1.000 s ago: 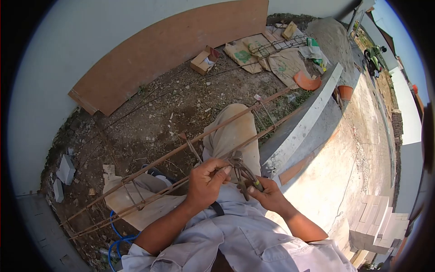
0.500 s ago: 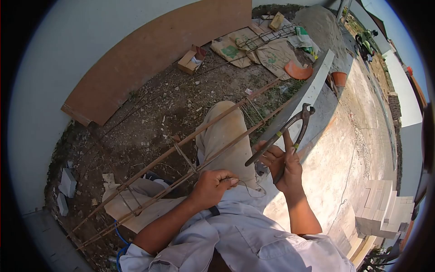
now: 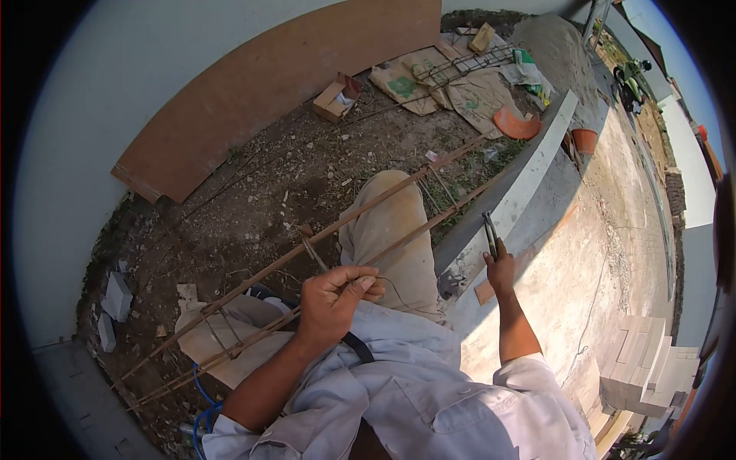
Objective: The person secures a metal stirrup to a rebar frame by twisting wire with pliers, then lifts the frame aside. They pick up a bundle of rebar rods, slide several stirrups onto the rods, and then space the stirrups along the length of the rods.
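My left hand is closed, thumb against the fingers, pinching a thin binding wire whose loose end curves right over my trousers. It is right by the lower rod of a rusty rebar frame, which slants across my legs. A small stirrup joins the rods just above that hand. Off to the right, my right hand grips a pair of pincers near the low concrete ledge, with the jaws pointing away from me. The pincers' lower handles are hidden in the hand.
A concrete ledge runs along the right of the dirt. Beyond are a cardboard box, paper sacks, an orange curved piece and a sand pile. Pale blocks are stacked at lower right. A brown board leans on the wall.
My right hand has moved up and away with the pincers, and their spread handles are now drawn together in its grip. My left hand has shifted slightly left and up with the wire.
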`<control>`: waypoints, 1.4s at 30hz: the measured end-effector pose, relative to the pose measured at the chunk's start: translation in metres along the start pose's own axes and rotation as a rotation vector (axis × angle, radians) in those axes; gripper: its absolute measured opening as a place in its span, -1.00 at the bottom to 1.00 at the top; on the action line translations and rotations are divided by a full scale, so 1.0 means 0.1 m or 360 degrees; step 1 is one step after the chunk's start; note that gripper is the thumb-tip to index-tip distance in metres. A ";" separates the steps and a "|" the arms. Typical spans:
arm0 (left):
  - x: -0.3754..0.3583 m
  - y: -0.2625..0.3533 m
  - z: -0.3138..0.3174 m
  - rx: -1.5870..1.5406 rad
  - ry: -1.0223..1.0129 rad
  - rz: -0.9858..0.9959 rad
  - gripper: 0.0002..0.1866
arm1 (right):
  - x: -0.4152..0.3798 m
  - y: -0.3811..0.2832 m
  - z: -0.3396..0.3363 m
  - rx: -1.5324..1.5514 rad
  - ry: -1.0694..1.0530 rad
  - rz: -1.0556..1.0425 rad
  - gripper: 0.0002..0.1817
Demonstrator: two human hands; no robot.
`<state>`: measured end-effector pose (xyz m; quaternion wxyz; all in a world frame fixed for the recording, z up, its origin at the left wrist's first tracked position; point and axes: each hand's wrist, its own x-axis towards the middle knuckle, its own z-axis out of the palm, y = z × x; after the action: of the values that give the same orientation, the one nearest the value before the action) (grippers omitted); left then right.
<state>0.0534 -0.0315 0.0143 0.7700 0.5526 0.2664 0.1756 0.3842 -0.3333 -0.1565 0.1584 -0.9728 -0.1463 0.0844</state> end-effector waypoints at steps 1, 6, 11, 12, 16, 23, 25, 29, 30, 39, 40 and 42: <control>-0.01 -0.01 0.01 0.0001 0.0025 0.0005 -0.79 | -0.06 -0.15 -0.02 -0.0190 0.0081 0.0001 -0.30; 0.03 -0.05 0.01 -0.0044 0.0068 0.0043 -0.79 | -0.25 -1.10 -0.45 0.1209 -0.0278 -0.0350 -0.33; 0.02 -0.04 0.04 -0.0166 0.0088 0.0063 -0.80 | -1.38 -2.40 -1.10 0.1416 -0.1183 -0.0664 -0.55; 0.01 -0.03 0.02 -0.0190 0.0096 0.0072 -0.80 | -1.51 -2.47 -1.07 0.1528 -0.1405 -0.0447 -0.57; -0.14 -0.04 -0.12 0.0099 0.0245 0.0110 -0.79 | -1.73 -2.61 -0.86 0.1110 -0.0648 -0.1045 -0.69; -0.37 -0.12 -0.27 -0.0375 0.0094 -0.0217 -0.83 | -1.72 -2.61 -1.02 0.0460 -0.0582 -0.1519 -0.86; -0.37 -0.12 -0.31 -0.0332 -0.0008 -0.0248 -0.84 | -1.70 -2.59 -1.04 0.0547 -0.0737 -0.1427 -0.88; -0.38 0.30 -0.38 0.0625 0.0121 0.0157 -0.62 | -1.64 -2.65 -1.18 0.0727 -0.0820 -0.0934 -0.89; -0.34 0.44 -0.40 0.0905 0.0237 0.0360 -0.54 | -1.60 -2.67 -1.20 0.0726 -0.0757 -0.0832 -0.88; -0.31 0.66 -1.06 0.2070 0.0306 -0.0163 -0.24 | -0.75 -2.65 -0.86 0.0569 -0.0054 -0.0944 -0.72; -0.35 0.68 -1.08 0.2046 0.0220 -0.0321 -0.24 | -0.72 -2.67 -0.87 0.0561 -0.0179 -0.0840 -0.71; -0.45 0.55 -1.15 0.2082 0.0257 -0.0155 -0.24 | -0.57 -2.52 -0.66 0.0713 -0.0205 -0.0832 -0.72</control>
<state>-0.0501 0.0481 0.0476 0.2602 0.8788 0.3997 -0.0167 0.2795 -0.1410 -0.0042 0.3748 -0.8361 -0.3781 0.1322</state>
